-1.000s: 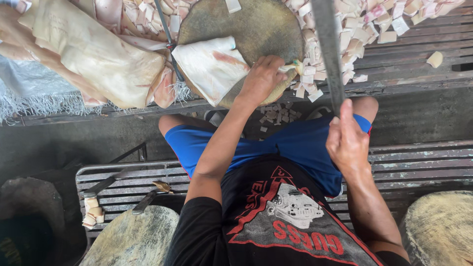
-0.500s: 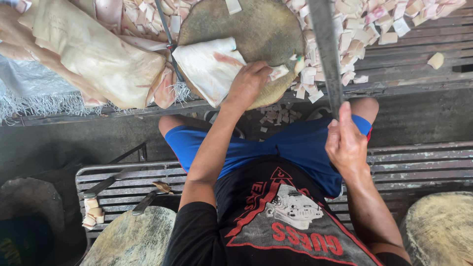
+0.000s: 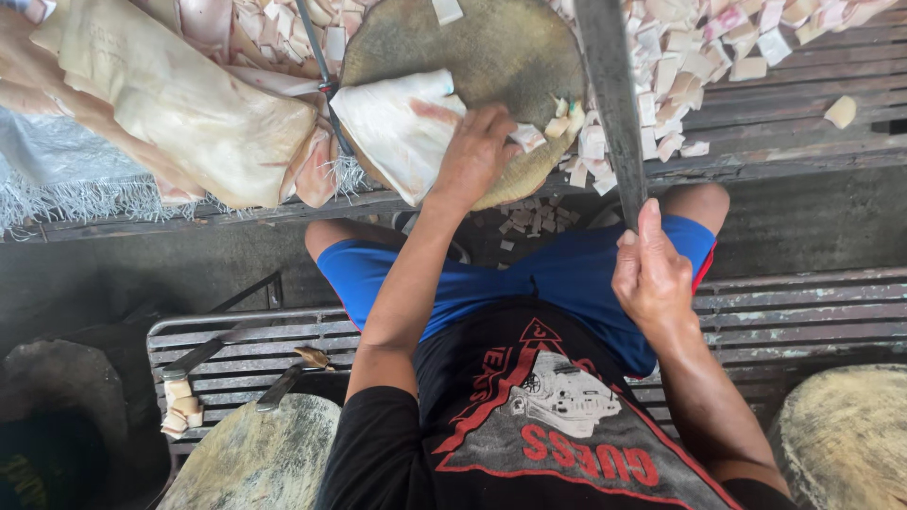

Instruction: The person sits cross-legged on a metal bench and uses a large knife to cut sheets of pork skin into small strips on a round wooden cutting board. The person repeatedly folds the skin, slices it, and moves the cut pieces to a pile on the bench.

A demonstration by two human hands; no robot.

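Note:
A round wooden chopping block (image 3: 491, 47) lies on a slatted bench in front of me. On its left part rests a pale slab of fatty skin (image 3: 392, 123). My left hand (image 3: 477, 151) lies on the slab's right edge, fingers curled over it, with small cut pieces (image 3: 562, 118) just to its right. Over my right knee, my right hand (image 3: 652, 274) grips the handle of a long cleaver (image 3: 609, 85). Its blade points up, away from me, beside the block's right rim.
Large pale slabs (image 3: 179, 104) are piled at the upper left. A heap of cut squares (image 3: 699, 57) covers the bench at upper right. Near me a metal rack (image 3: 236, 331) holds a knife (image 3: 203, 351) and pieces (image 3: 179, 406), between two more round blocks (image 3: 255, 458) (image 3: 846, 434).
My left hand has slid left across the block, from the cut pieces at its right rim onto the slab. The right hand and cleaver have barely moved.

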